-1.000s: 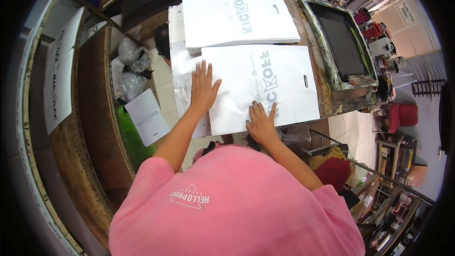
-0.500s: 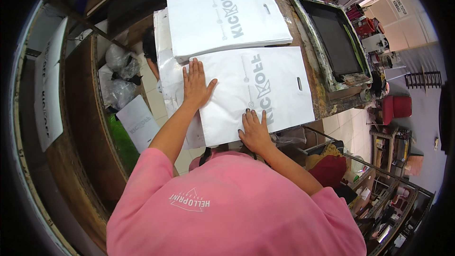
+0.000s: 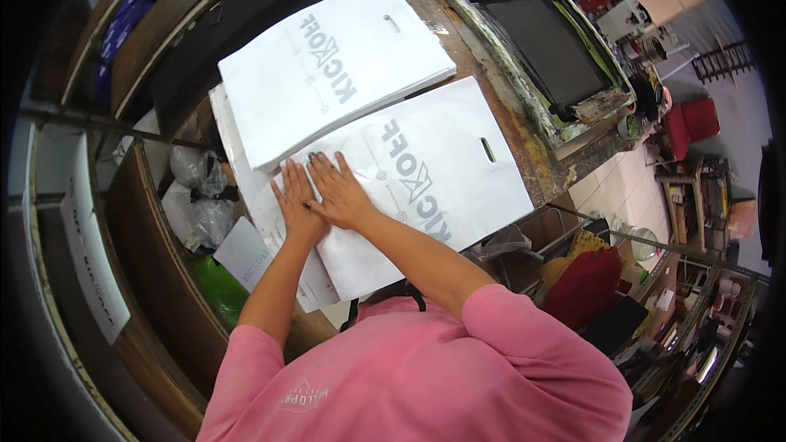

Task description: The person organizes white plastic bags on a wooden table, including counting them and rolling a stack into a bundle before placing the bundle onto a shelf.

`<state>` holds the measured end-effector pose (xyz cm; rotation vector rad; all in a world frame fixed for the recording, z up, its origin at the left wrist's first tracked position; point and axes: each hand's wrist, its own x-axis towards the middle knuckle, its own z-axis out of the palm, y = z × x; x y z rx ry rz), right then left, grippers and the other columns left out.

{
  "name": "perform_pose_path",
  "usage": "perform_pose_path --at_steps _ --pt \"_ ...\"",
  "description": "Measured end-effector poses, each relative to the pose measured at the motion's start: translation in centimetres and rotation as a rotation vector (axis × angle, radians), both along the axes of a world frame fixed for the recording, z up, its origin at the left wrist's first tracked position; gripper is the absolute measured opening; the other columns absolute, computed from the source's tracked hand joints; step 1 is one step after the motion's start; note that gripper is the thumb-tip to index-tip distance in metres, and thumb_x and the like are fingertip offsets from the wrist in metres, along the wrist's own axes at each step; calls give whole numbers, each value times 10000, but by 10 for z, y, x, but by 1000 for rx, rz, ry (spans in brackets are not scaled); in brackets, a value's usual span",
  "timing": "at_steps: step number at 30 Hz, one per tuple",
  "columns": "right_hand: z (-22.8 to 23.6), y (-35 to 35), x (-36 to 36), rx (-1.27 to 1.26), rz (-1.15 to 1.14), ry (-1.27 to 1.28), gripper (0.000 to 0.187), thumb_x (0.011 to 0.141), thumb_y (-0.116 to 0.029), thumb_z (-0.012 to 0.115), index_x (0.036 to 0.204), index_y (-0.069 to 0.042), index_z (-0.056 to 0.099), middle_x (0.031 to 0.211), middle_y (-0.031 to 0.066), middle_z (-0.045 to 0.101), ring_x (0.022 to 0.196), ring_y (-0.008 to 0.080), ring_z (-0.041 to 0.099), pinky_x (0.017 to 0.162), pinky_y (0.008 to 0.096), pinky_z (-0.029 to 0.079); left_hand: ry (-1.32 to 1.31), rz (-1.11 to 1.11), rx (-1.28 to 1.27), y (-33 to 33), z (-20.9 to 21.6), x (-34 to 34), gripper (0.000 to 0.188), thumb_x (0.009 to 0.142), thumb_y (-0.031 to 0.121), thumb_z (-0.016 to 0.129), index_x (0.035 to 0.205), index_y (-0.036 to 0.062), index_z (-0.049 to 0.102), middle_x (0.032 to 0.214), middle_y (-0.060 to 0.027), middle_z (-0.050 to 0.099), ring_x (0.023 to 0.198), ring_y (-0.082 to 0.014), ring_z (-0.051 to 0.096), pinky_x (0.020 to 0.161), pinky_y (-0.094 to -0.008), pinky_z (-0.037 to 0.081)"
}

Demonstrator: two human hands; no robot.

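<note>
Bag [image 3: 463,147] lies under the flattened right hand [image 3: 344,196]; the left hand [image 3: 300,214], likewise flattened, rests just beside it; stacked bags [image 3: 274,86] lie beyond both.

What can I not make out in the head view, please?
All in the head view:
Palms of the left hand and right hand: turned down, hidden by their backs.
Strip of the nearer white bag: covered by the right forearm.
Bag count in the farther stack: edges too fine.
Small items, lower right: too small.
</note>
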<state>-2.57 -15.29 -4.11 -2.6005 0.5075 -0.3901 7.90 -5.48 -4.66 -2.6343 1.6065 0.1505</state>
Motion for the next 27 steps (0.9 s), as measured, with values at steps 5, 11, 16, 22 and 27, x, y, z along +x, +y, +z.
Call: perform_pose_path --at_steps 5,11,16,22,27 --pt "-8 -49 -42 78 -49 -105 864 932 -506 631 1530 63 375 1622 210 360 1551 325 249 1285 490 141 25 21 -25 0 7 -2 924 1024 551 430 1590 -116 134 1695 -276 86 1589 -385 40 1240 -605 -76" --pt "-2 -143 -117 -80 -311 258 887 998 -595 486 1592 28 273 1671 190 276 1563 317 221 1278 508 121 26 41 8 -3 9 -5 960 1033 624 372 1593 -114 122 1698 -273 72 1592 -375 22 1229 -623 -91" --pt "-22 -204 -166 -236 -406 283 896 1020 -633 406 1607 21 232 1691 194 210 1577 315 172 1287 499 74 2 42 41 -2 7 -6 962 1035 631 356 1596 -111 111 1702 -267 54 1593 -372 1 1221 -635 -101" --pt "-23 -235 -174 -199 -582 373 929 1014 -663 381 1592 53 252 1690 209 207 1579 308 167 1282 517 44 -20 32 33 -4 6 -4 964 1035 631 359 1600 -107 100 1704 -261 50 1595 -365 -6 1220 -637 -100" --pt "-8 -133 -98 46 -404 17 988 971 -641 516 1582 87 243 1674 250 224 1580 351 140 1284 520 14 0 56 28 -6 6 -7 943 1035 602 381 1605 -93 101 1711 -243 50 1598 -354 -9 1220 -646 -87"
